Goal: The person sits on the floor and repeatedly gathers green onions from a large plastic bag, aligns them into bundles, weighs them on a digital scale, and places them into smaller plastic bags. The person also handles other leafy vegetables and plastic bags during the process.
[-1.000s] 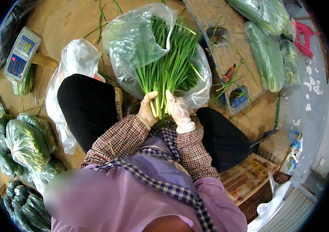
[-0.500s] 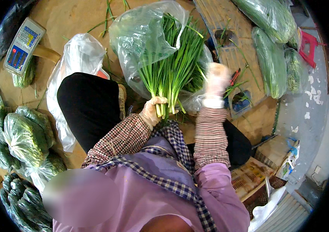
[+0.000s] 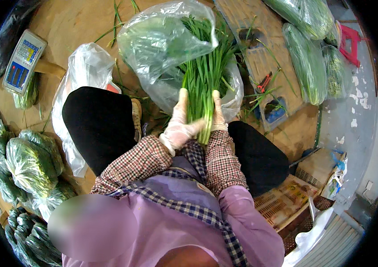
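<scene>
Here, garlic chives [image 3: 202, 91] are held as a bundle between two gloved hands: the grip of the right hand [image 3: 217, 116] is closed around the lower stalks, while the left hand [image 3: 178, 129], slightly blurred, is spread against them. Gathering looks largely done; the pale ends are left bare, with no tie seen. Just beyond the grip, the leaf tips are partly covered by the clear plastic bag [image 3: 146, 42], its flap draped in the way. Right of the grip, a red-and-black hand tool [image 3: 264, 83] is seen among loose leaves [image 3: 260, 99]; far left, a digital scale [image 3: 23, 62] and bagged greens [image 3: 31, 167].
</scene>
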`<move>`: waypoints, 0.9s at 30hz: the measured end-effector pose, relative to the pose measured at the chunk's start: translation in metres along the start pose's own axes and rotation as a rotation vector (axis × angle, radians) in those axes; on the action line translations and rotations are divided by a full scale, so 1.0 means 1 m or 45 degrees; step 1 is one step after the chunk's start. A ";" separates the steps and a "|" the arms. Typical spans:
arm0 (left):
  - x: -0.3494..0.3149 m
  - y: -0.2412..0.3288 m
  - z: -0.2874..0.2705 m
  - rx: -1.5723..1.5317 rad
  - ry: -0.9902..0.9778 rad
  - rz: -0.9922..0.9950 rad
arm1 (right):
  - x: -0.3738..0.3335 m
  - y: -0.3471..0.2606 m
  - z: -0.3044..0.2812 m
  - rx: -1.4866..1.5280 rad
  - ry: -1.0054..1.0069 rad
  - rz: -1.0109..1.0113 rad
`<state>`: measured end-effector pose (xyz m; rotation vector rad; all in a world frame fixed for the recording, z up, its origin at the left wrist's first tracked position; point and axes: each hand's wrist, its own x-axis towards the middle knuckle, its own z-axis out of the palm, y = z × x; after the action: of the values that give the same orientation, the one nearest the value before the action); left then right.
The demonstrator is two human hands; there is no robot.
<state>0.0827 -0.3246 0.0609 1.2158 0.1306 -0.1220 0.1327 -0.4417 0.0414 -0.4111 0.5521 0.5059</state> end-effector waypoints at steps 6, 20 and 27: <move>0.010 -0.003 -0.043 -0.437 0.366 -0.586 | 0.008 -0.003 -0.026 0.066 -0.458 0.025; 0.046 0.026 -0.026 0.985 0.006 -0.109 | -0.055 -0.029 -0.009 0.000 -0.401 -0.058; 0.155 -0.031 -0.017 1.696 -0.206 -0.483 | -0.103 -0.024 0.014 -0.221 -0.443 -0.363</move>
<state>0.2303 -0.3232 0.0010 2.4871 0.1365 -0.7184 0.0755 -0.4889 0.1183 -0.5442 0.1102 0.3405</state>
